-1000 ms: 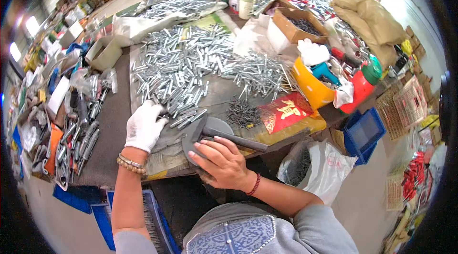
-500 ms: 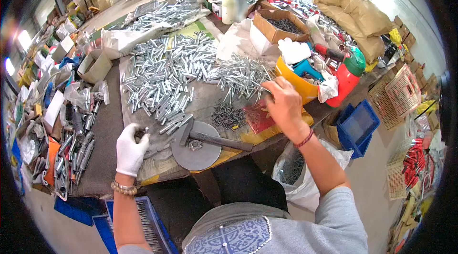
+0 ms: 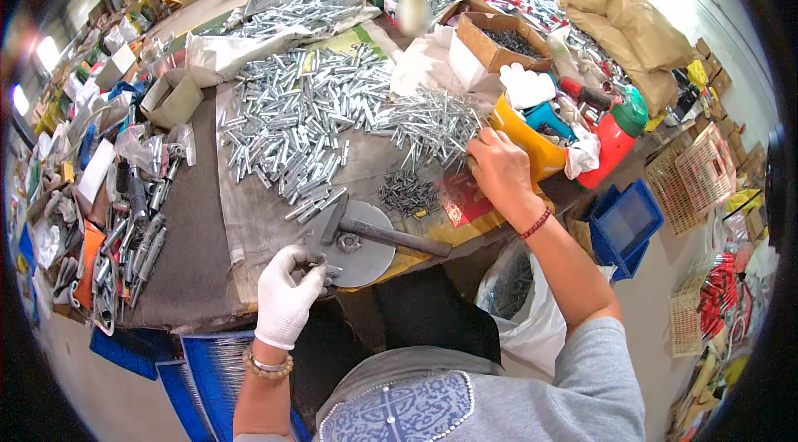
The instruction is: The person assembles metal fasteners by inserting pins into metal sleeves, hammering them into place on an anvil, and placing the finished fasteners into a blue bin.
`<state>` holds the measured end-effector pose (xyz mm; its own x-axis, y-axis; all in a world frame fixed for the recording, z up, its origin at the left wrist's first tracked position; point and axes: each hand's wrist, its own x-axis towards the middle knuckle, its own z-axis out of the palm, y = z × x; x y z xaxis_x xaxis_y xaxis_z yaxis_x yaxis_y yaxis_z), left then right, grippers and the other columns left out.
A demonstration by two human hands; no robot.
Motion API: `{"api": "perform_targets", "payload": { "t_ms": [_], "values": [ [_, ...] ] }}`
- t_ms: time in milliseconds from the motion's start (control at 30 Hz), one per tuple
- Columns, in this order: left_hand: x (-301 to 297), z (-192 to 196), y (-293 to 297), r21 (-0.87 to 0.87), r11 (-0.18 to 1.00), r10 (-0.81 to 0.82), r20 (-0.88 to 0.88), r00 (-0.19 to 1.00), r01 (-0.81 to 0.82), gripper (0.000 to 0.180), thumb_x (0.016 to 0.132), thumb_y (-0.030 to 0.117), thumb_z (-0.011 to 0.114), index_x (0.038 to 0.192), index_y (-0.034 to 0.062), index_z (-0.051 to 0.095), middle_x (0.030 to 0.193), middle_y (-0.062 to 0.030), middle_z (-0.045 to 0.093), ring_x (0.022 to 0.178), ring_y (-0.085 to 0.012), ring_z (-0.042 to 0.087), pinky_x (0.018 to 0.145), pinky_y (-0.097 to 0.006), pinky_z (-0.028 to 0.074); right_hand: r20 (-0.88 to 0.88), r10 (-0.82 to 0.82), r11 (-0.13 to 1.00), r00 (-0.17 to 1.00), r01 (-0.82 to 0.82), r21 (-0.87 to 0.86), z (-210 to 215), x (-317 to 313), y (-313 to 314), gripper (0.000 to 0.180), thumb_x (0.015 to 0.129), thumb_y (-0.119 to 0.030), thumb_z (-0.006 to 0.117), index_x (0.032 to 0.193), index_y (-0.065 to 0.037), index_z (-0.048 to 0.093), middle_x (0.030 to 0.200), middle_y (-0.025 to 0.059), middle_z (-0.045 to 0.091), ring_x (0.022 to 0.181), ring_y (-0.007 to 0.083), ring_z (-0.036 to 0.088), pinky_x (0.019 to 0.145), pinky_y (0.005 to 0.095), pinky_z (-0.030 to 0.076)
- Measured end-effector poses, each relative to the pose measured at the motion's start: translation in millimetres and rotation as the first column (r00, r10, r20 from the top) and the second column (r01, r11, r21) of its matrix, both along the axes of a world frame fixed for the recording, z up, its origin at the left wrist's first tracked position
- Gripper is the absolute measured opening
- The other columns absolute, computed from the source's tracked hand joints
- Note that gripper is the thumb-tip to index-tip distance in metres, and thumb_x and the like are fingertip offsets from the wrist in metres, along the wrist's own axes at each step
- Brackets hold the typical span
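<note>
My left hand (image 3: 287,294), in a white glove, is closed in a pinch on a small silvery metal piece (image 3: 332,271) at the left edge of a round grey metal plate (image 3: 366,270). A hammer (image 3: 386,236) lies across that plate, beside a nut-like part (image 3: 349,243). My right hand (image 3: 504,172), bare, has its fingers curled together at the right end of a heap of thin metal pins (image 3: 432,122); what they hold, if anything, is hidden. Below the heap lie small dark screws (image 3: 409,194) and a red card (image 3: 463,199).
Silvery metal tubes (image 3: 291,122) cover the middle of the table. A yellow container (image 3: 532,143) with gloves and bottles stands right, near a cardboard box (image 3: 503,39) of dark parts. Tools (image 3: 141,243) crowd the left. A white sack (image 3: 532,309) and blue crates (image 3: 628,222) sit below.
My left hand has moved right and nearer to me, up to the plate's edge, still pinching. My right hand has its fingers drawn in beside the pins. The whole view has shifted slightly.
</note>
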<state>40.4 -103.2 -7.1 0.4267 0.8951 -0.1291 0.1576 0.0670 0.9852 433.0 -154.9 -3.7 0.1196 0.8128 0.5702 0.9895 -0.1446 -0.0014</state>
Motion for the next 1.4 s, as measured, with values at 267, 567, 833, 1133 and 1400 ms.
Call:
{"api": "perform_targets", "payload": {
  "t_ms": [267,567,833,1133,1400],
  "values": [
    [-10,-8,-2,0.238,0.970,-0.036,-0.093,0.995,0.057,0.011,0.096,-0.001,0.071,0.106,-0.0030,0.071,0.104,-0.0085,0.072,0.090,-0.0150,0.071,0.081,-0.030,0.058,-0.039,0.159,0.979,0.986,-0.153,0.133,-14,-6,-26,0.018,0.081,-0.004,0.075,0.097,-0.011,0.081,0.094,0.0054,0.069,0.091,0.0300,0.072,0.077,0.0422,0.061],
    [-2,5,-13,0.575,0.796,-0.008,-0.301,0.954,0.188,0.015,0.086,0.004,0.083,0.101,0.0015,0.081,0.100,-0.0124,0.070,0.093,-0.0255,0.069,0.085,-0.036,0.055,-0.819,0.272,0.961,0.506,-0.093,0.261,30,-51,-40,0.016,0.094,0.005,0.075,0.107,-0.005,0.078,0.096,0.0070,0.080,0.087,0.0156,0.075,0.075,0.0305,0.060],
    [2,-1,-3,0.689,0.682,0.040,-0.369,0.929,0.244,0.015,0.087,0.010,0.083,0.101,0.0052,0.083,0.094,-0.0114,0.069,0.091,-0.0288,0.068,0.082,-0.038,0.055,-0.692,0.402,0.874,0.599,-0.477,0.095,15,-142,-47,0.022,0.081,0.006,0.076,0.101,-0.004,0.073,0.101,0.0109,0.071,0.094,0.0341,0.072,0.082,0.0397,0.059],
    [-6,-3,-3,0.690,0.678,0.055,-0.388,0.920,0.251,0.017,0.087,0.011,0.084,0.103,0.0053,0.083,0.095,-0.0114,0.069,0.093,-0.0285,0.067,0.082,-0.038,0.054,-0.243,0.485,0.849,0.840,-0.519,-0.098,16,-151,-42,0.010,0.081,-0.011,0.074,0.091,-0.011,0.073,0.092,0.0042,0.059,0.091,0.0247,0.065,0.083,0.0403,0.053],
    [-9,-9,1,0.637,0.737,0.015,-0.350,0.937,0.227,0.017,0.086,0.010,0.085,0.102,0.0055,0.083,0.097,-0.0100,0.068,0.092,-0.0265,0.066,0.081,-0.037,0.053,-0.203,0.526,0.835,0.826,-0.547,-0.066,9,-148,-41,0.008,0.082,-0.014,0.073,0.089,-0.012,0.072,0.089,0.0028,0.057,0.087,0.0222,0.063,0.081,0.0388,0.051]
  ]
}}
